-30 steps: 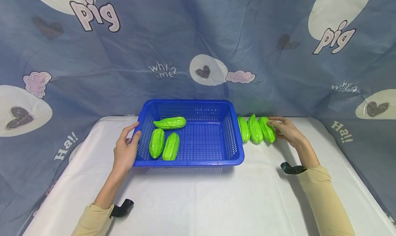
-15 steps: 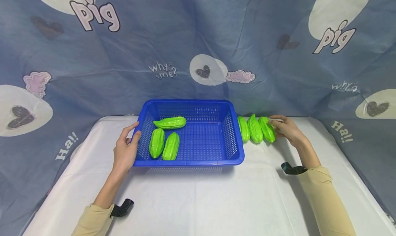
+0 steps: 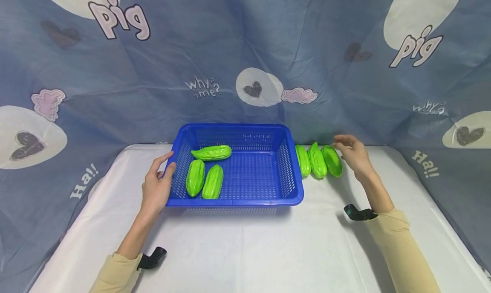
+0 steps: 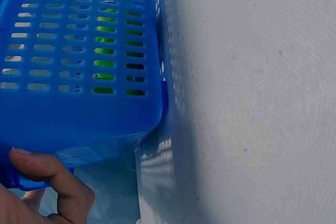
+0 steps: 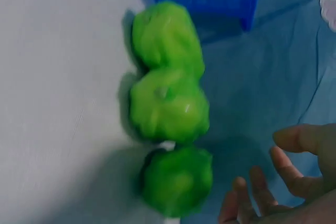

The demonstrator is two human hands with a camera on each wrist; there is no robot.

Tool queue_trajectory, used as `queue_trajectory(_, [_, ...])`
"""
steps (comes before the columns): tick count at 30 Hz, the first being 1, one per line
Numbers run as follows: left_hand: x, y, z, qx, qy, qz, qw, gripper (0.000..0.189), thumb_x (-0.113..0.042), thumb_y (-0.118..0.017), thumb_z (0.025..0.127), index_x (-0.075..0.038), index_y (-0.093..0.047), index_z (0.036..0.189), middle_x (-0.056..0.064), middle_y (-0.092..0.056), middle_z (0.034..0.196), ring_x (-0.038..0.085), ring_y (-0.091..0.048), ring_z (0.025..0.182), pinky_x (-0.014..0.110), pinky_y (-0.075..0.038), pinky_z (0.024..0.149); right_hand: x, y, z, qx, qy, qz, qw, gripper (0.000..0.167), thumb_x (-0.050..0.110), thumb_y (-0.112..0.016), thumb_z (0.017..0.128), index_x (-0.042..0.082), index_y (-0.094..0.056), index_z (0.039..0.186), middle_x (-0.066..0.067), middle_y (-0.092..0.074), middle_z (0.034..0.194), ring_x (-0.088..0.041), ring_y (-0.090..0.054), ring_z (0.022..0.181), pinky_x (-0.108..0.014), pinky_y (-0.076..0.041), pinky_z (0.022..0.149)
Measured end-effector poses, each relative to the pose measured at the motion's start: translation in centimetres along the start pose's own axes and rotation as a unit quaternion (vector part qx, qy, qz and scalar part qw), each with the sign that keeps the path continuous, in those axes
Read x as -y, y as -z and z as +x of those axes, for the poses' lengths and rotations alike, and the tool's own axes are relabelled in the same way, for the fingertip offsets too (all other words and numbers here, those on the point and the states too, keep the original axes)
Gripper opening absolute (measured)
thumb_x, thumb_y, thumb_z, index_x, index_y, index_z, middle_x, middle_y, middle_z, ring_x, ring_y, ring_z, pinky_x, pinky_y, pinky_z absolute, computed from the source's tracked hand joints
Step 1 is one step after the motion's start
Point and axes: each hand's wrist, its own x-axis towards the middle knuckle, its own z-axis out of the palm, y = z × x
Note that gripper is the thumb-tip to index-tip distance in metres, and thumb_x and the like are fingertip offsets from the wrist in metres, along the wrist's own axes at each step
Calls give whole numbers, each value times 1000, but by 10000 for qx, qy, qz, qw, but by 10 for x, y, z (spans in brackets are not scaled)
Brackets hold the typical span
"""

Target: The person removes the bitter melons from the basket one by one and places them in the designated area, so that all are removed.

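Observation:
A blue perforated plastic basket stands on the table, with three glossy green ribbed bitter melons inside, one lying crosswise and two lengthwise. My left hand grips the basket's left rim; the left wrist view shows a bent finger against its edge. To the basket's right, three more bitter melons lie side by side, the rightmost darker in shadow. Just above and right of that one hovers my right hand, apart from it. Its spread, slightly bent fingers hold nothing in the right wrist view.
A white cloth covers the table. Blue printed fabric hangs behind and at both sides, close to the basket's back edge. Black cameras are strapped on both wrists.
My right hand has let go of the rightmost bitter melon and risen slightly up and away from it. The left hand and the basket have stayed in place.

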Motion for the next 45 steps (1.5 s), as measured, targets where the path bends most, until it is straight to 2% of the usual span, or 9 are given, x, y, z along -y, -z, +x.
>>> queue_trajectory(3, [1,0,0,2,23,12,10000,52,-51,-44,113,-37,-45,163,20,-71,111,15,-61,83,30,-47,68,12,-5,-4,-60,143,150,9998,50,30,-50,113,1,-52,154,-22,-55,151,0,-57,112,-38,-50,103])
queue_trajectory(5, [1,1,-1,-7,33,16,10000,52,-51,-44,113,-37,-45,163,19,-72,112,15,-61,84,30,-47,69,21,-7,-6,4,221,320,9992,50,30,-49,113,1,-50,154,-20,-54,152,5,-54,110,-36,-49,102])
queue_trajectory(12, [0,0,0,-37,-40,8,10000,51,-50,-44,114,-37,-46,163,19,-70,111,15,-60,84,30,-46,68,55,-17,-16,355,490,778,9951,46,29,-55,112,4,-52,150,7,-59,134,2,-59,114,-22,-53,91])
queue_trajectory(16, [0,0,0,-17,-25,23,10000,51,-50,-44,114,-37,-46,163,18,-70,108,15,-60,82,31,-46,67,69,-22,-23,707,563,987,9910,46,30,-56,112,7,-51,151,15,-60,127,-1,-63,117,-22,-53,94])
queue_trajectory(20, [0,0,-1,6,13,4,10000,51,-50,-44,114,-38,-45,164,22,-71,118,17,-62,88,31,-47,72,81,-25,-27,937,678,1082,9874,50,32,-57,112,9,-46,155,13,-62,131,-2,-66,117,-24,-54,96])
queue_trajectory(27, [-1,1,-1,3,32,-2,10000,51,-50,-44,114,-37,-45,164,24,-72,120,16,-62,88,31,-47,72,105,-29,-27,1225,795,1277,9810,52,32,-56,113,10,-42,157,-23,-49,160,1,-68,114,-20,-56,93])
queue_trajectory(35, [-2,1,0,-17,-13,4,10000,51,-50,-45,114,-37,-46,163,24,-72,121,16,-64,90,32,-47,74,136,-42,-33,1733,718,1663,9681,45,27,-57,112,13,-46,154,-21,-47,163,-7,-67,121,-24,-54,94])
queue_trajectory(40, [-2,1,-1,-38,-11,-11,10000,50,-50,-45,114,-37,-46,163,23,-71,119,17,-63,90,32,-46,74,144,-57,-32,2113,660,1731,9597,47,26,-57,111,11,-45,154,-19,-49,164,-13,-67,127,-27,-54,99])
queue_trajectory(45, [-1,1,-1,-5,-10,9,10000,51,-50,-44,114,-37,-45,164,22,-71,121,17,-62,91,32,-46,74,149,-67,-28,2291,594,1905,9527,38,25,-58,111,18,-51,147,-11,-53,159,-23,-64,135,-29,-54,98])
